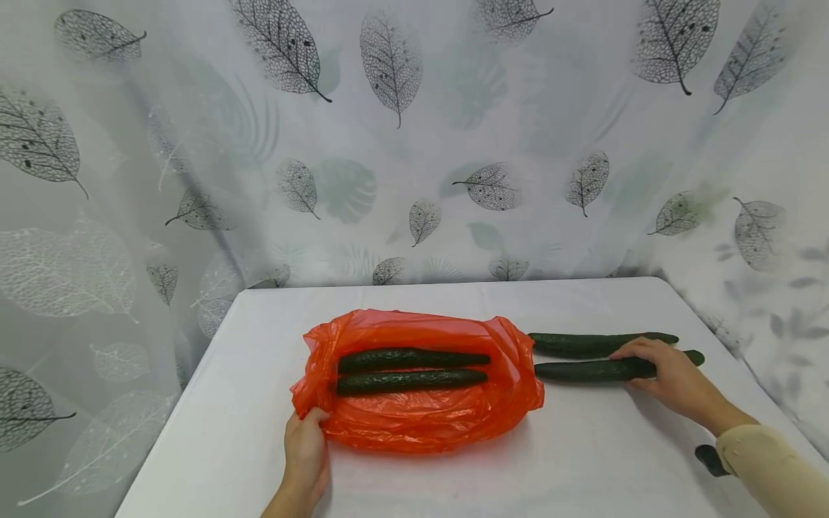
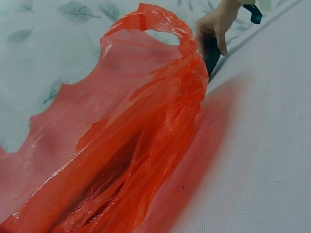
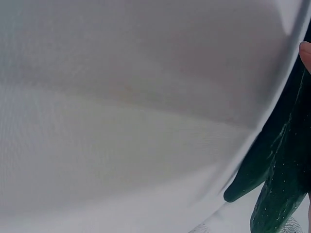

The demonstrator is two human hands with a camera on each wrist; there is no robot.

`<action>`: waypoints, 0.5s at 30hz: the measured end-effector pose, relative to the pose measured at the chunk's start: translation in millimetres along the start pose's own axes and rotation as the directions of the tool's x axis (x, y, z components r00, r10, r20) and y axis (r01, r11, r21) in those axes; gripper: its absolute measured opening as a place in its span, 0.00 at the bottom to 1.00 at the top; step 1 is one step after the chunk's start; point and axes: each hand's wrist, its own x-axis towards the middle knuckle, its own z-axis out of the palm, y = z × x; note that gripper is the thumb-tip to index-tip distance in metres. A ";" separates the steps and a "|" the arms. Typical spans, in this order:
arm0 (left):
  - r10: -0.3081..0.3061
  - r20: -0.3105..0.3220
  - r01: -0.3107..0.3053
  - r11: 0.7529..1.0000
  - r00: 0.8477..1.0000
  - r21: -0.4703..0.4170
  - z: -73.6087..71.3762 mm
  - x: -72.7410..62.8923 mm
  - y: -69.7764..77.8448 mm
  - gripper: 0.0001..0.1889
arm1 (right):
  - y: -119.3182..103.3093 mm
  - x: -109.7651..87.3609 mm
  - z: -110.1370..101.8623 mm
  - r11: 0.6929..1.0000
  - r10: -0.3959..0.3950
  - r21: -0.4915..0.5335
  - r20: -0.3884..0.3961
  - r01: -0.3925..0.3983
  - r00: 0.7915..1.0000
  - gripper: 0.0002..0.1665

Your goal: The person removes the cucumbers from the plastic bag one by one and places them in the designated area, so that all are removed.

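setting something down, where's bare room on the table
Free: table left of the red bag and left hand; a thin strip behind the bag; the front middle, between left hand and right sleeve. Crowded: the right, with two cucumbers, right hand gripping the nearer, and a dark green piece by the sleeve.

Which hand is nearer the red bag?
Left: the left hand holds the red bag at its left edge; the right hand is apart, right of it, holding a cucumber.

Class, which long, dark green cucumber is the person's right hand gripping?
The nearer long, dark green cucumber right of the red plastic bag: the right hand grips only it, not its farther neighbour or the two the bag surrounds.
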 end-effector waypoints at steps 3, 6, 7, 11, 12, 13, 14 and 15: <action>-0.012 -0.005 0.012 1.000 1.000 -0.001 0.4 -0.7 1.2 0.34 | 2.5 -1.1 1.3 1.000 0.006 -0.005 0.001 -0.006 1.000 0.31; -0.022 -0.008 0.022 1.000 1.000 0.002 0.6 -1.0 1.9 0.34 | 4.9 -2.3 3.5 1.000 0.003 -0.016 0.001 -0.003 1.000 0.30; -0.023 -0.009 0.023 1.000 1.000 0.002 0.6 -1.0 1.9 0.34 | 5.5 -2.5 4.2 1.000 0.001 -0.025 0.000 -0.001 1.000 0.30; -0.014 -0.002 0.014 1.000 1.000 -0.001 1.0 -1.3 1.2 0.34 | 7.0 -2.2 6.6 0.999 -0.015 -0.040 0.009 0.015 1.000 0.29; -0.010 0.001 0.010 1.000 1.000 -0.002 1.1 -1.4 1.0 0.34 | 7.2 -2.0 6.9 0.999 -0.018 -0.041 0.011 0.018 1.000 0.29; -0.009 0.002 0.009 1.000 1.000 -0.001 1.2 -1.5 0.9 0.34 | 7.6 -1.7 7.4 0.999 -0.021 -0.047 0.009 0.021 1.000 0.29; -0.011 0.001 0.011 1.000 1.000 0.002 1.3 -1.6 1.0 0.34 | 7.7 -1.5 7.6 0.999 -0.021 -0.041 0.013 0.021 1.000 0.30; -0.014 0.000 0.014 1.000 1.000 0.005 1.4 -1.8 1.1 0.34 | 7.8 -1.3 7.8 0.999 -0.017 -0.040 0.015 0.018 1.000 0.30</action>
